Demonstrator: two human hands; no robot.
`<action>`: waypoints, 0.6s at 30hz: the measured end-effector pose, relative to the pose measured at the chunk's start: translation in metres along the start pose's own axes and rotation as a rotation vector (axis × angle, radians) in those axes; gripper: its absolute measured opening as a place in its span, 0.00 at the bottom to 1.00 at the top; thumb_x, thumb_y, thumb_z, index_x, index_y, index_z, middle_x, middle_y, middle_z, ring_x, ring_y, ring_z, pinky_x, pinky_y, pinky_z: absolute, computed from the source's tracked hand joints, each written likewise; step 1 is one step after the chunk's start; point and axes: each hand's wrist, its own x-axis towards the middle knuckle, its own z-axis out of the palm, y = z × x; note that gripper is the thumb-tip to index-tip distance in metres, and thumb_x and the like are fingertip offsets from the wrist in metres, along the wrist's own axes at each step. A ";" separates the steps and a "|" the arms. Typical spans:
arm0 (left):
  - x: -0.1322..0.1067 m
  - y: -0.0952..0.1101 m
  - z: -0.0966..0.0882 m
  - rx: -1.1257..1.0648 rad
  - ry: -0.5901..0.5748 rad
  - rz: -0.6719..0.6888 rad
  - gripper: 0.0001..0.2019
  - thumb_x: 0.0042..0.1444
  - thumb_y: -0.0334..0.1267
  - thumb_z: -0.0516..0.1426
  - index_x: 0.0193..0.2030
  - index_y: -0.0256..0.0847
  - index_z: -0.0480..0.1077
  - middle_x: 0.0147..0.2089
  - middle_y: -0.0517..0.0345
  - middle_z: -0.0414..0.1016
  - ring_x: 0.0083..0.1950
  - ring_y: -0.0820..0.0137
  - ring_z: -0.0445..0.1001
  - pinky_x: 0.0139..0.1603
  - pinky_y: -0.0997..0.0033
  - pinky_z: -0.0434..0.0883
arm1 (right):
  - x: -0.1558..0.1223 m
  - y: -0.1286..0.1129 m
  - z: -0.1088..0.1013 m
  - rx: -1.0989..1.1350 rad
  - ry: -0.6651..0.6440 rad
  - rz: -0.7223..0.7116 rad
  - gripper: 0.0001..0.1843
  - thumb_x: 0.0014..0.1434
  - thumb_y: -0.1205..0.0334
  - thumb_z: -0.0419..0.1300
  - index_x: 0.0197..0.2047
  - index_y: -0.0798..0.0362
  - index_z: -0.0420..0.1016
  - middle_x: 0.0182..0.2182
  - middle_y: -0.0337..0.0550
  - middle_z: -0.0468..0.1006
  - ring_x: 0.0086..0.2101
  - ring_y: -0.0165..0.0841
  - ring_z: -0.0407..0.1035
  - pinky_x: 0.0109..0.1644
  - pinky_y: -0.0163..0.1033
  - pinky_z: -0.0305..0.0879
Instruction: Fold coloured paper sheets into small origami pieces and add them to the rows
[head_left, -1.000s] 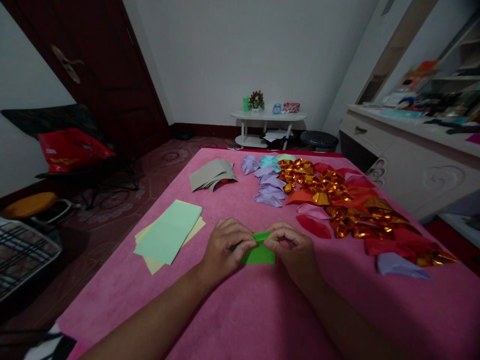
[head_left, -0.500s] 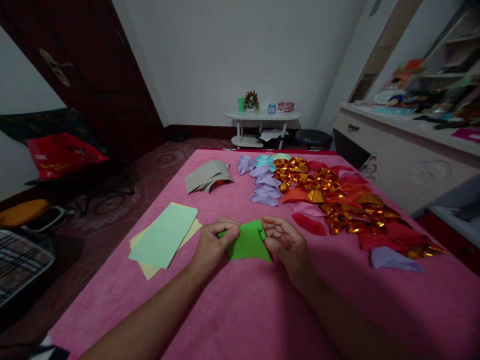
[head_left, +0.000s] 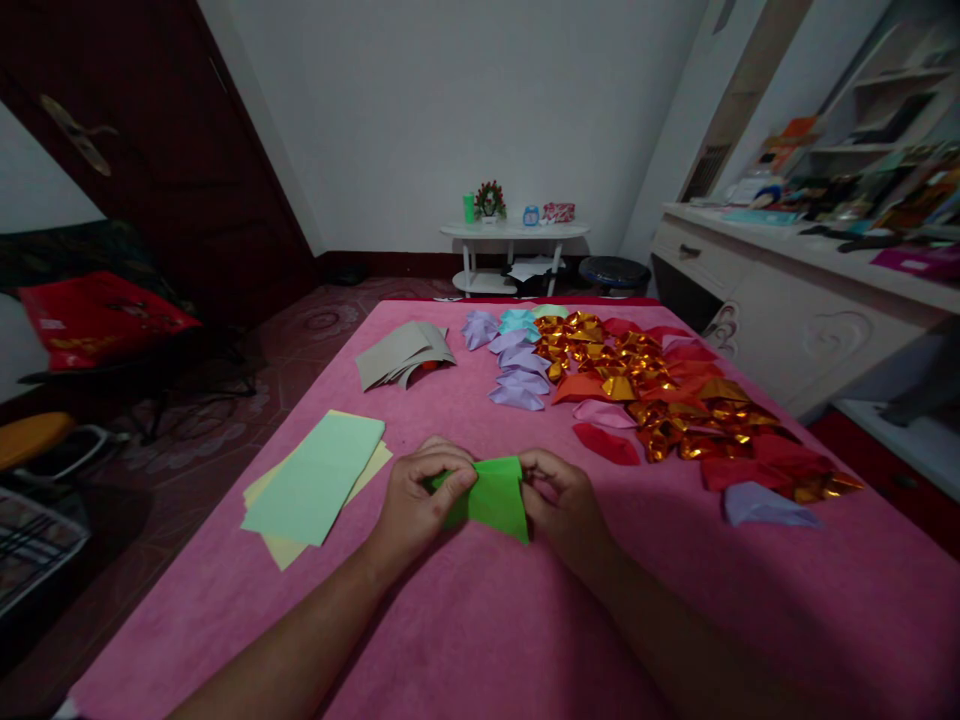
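A bright green sheet of folded paper [head_left: 495, 497] is held between my two hands, just above the pink cloth. My left hand [head_left: 426, 492] pinches its left side, thumb in front and fingers behind. At the right edge my right hand [head_left: 561, 505] grips the paper, fingers curled. To the left lie pale green paper sheets [head_left: 319, 480] on top of yellow sheets [head_left: 283, 550]. Folded paper pieces in lilac [head_left: 517, 390], red [head_left: 606, 445] and shiny gold [head_left: 660, 436] crowd the right half of the table.
The table is covered by a pink cloth [head_left: 450, 630]. Grey sheets [head_left: 405, 355] lie at its far left. Beyond stands a small white table [head_left: 514, 231] with a flower ornament. A white cabinet [head_left: 817, 320] runs along the right, and a red bag [head_left: 109, 315] rests on a chair at left.
My right hand has closed onto the green paper's right edge, its fingers more curled than before. The paper now hangs more tilted, and the whole view has shifted slightly.
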 end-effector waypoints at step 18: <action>-0.004 0.014 0.003 0.249 -0.003 0.202 0.05 0.54 0.31 0.59 0.28 0.40 0.73 0.29 0.57 0.76 0.33 0.69 0.71 0.39 0.65 0.66 | -0.002 -0.006 -0.006 0.001 0.088 -0.169 0.05 0.53 0.66 0.62 0.27 0.51 0.75 0.39 0.43 0.73 0.40 0.35 0.69 0.39 0.36 0.66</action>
